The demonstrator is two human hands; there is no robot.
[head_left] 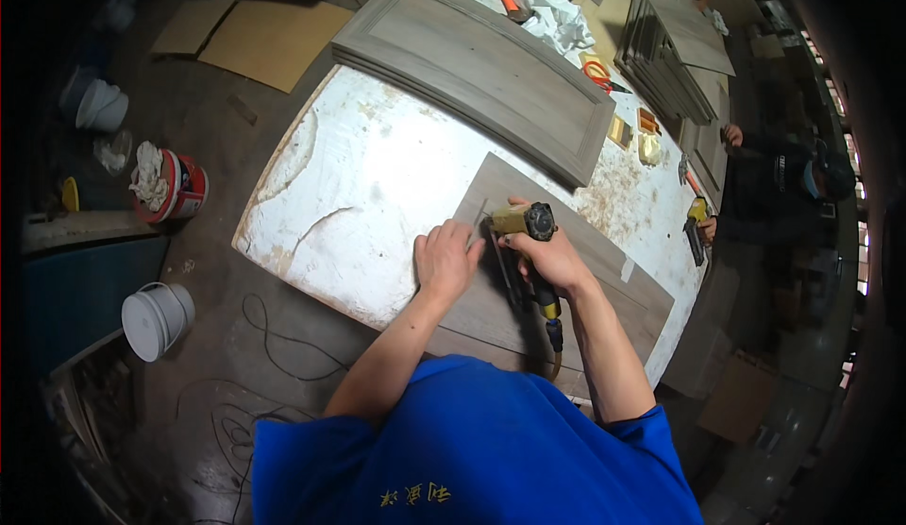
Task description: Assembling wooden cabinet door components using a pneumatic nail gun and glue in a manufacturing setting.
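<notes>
White, scuffed and stained, the surface stands at a slant in a dim workshop with a dark floor. From the left, a white bucket lies tipped toward the viewer, and beyond it a red bucket carries a pale crumpled rag. Brown cardboard lies past the surface's far left corner, and cables loop over the floor nearer the person.

At the middle, the left hand lies palm down by the left end of a grey wood-grain panel, fingers partly spread and slightly bent. The right hand closes around the grip of a nail gun, held over that panel, which lies flat along the near side. Beyond it rests a stack of framed panels.

Further right come one pair of red-handled scissors, a second stack of panels and one co-worker in dark clothing, a hand near a yellow-and-black tool.

Counted: two panel stacks, one panel under work, one red bucket, at least two white buckets.
</notes>
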